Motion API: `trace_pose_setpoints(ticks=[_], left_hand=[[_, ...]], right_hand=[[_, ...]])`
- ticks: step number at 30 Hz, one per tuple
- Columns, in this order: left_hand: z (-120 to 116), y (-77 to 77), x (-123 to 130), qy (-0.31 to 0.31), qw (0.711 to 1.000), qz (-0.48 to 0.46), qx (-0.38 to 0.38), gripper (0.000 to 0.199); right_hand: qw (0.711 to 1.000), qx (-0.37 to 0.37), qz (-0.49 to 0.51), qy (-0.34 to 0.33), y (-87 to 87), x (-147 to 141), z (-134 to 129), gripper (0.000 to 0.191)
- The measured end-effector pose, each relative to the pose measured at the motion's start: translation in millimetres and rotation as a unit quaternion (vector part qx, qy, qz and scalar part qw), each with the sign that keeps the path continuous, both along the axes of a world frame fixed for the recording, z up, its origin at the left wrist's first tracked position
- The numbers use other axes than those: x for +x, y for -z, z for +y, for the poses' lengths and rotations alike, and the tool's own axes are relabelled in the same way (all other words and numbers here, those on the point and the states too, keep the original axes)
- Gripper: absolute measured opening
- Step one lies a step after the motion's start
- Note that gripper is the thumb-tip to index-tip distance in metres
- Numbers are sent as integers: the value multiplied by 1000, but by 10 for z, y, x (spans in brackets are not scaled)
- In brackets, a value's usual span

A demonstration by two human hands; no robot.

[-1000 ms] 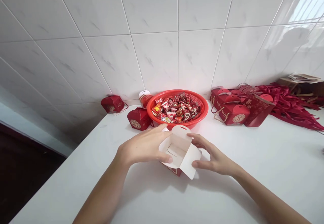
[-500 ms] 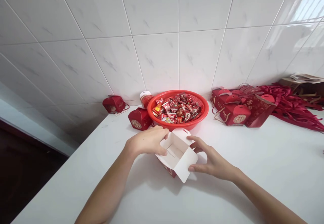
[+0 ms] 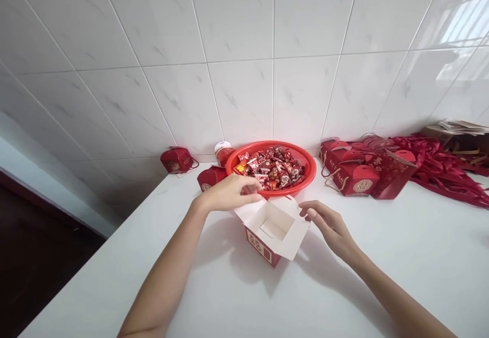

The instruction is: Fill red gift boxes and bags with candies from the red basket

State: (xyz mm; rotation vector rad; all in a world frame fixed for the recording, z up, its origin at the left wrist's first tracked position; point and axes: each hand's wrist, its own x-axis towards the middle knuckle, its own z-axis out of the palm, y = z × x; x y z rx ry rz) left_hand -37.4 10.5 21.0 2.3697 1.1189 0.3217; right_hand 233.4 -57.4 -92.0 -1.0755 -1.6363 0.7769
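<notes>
A small red gift box point(image 3: 263, 249) with a white inside stands on the table, its top flaps spread outward and a slotted tab at the back. Nothing lies in it. Over its left flap hovers my left hand point(image 3: 229, 194), fingers loosely bent and holding nothing; whether it touches the card is unclear. My right hand point(image 3: 330, 226) is at the box's right rear corner, fingertips close to the flap edge, thumb raised apart from the card. Just behind the box sits a red plastic basket point(image 3: 231, 167) full of wrapped candies point(image 3: 280, 167).
Closed red boxes point(image 3: 178, 160) stand left of the basket, one partly behind my left hand. More red gift boxes point(image 3: 355, 177) with cord handles cluster at the right, beside dark red ribbons point(image 3: 443, 170). A tiled wall point(image 3: 244, 93) closes off the table's back.
Both hands have let go of the box's flaps. My left hand has risen toward the basket, and my right hand has drawn back to the right. The flaps now spread wider.
</notes>
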Motion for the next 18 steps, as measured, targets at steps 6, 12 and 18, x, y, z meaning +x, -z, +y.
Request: trace_pose_setpoints(ticks=[6,12,18], left_hand=[[582,134,151,1,997,61,-50,28],[903,269,587,10,970,226,-84,38],[994,461,786,7,961,273,-40,80]], right_hand=[[999,-28,23,31,71,1,81,46],[999,-45,5,17,112,-29,99,38],[998,-40,-39,5,142,-44,84,22]])
